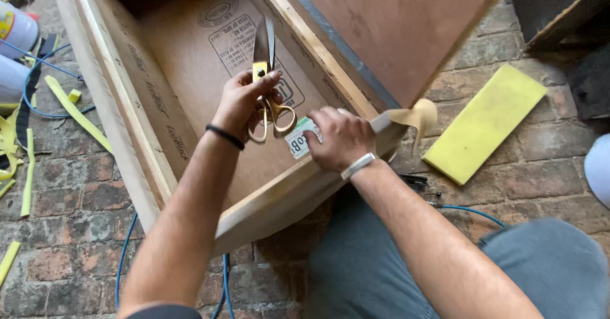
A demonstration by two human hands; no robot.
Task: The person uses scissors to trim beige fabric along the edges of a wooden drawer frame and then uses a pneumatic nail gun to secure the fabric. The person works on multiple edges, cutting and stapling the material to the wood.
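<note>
My left hand grips a pair of scissors with gold handles, blades slightly apart and pointing up and away, over the inside of a wooden box frame. My right hand presses on the box's near wooden edge, fingers curled over it beside a small white label. A pale yellow strip of edge tape curls off the box corner just right of that hand. A black band sits on my left wrist and a silver one on my right.
The box's brown plywood panels lie on a brick floor. A yellow foam block lies to the right. Yellow strip offcuts and a blue hose lie at left. My knees in grey trousers are below.
</note>
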